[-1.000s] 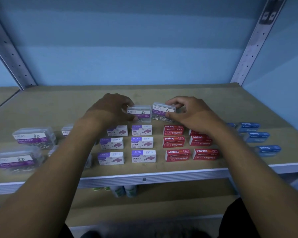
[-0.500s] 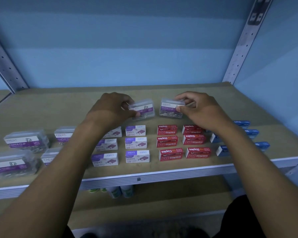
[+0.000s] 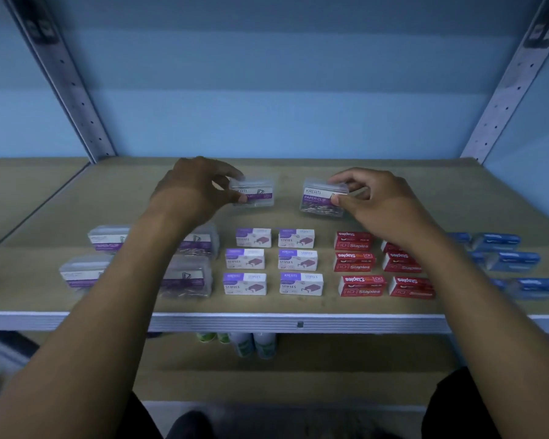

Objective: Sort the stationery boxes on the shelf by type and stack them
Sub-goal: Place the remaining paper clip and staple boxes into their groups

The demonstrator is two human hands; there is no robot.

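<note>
My left hand [image 3: 194, 191] pinches a clear paper clip box [image 3: 255, 193] by its left end, just above the shelf behind the front rows. My right hand [image 3: 374, 201] grips a second clear paper clip box [image 3: 320, 199] by its right end, tilted with its label facing me. Several more clear paper clip boxes [image 3: 108, 239] lie at the front left, partly hidden by my left forearm. White and purple staples boxes [image 3: 297, 259] lie in two columns at the centre, red staples boxes [image 3: 355, 261] to their right, blue boxes [image 3: 514, 259] at the far right.
The wooden shelf [image 3: 298, 172] has a white metal front edge [image 3: 298, 323] and perforated uprights at the back left [image 3: 67, 80] and back right [image 3: 507, 87]. Bottles [image 3: 254, 343] stand on the lower shelf below.
Both hands have moved apart with their paper clip boxes, the left one leftward and the right one rightward. The camera view has shifted so the rows sit further right.
</note>
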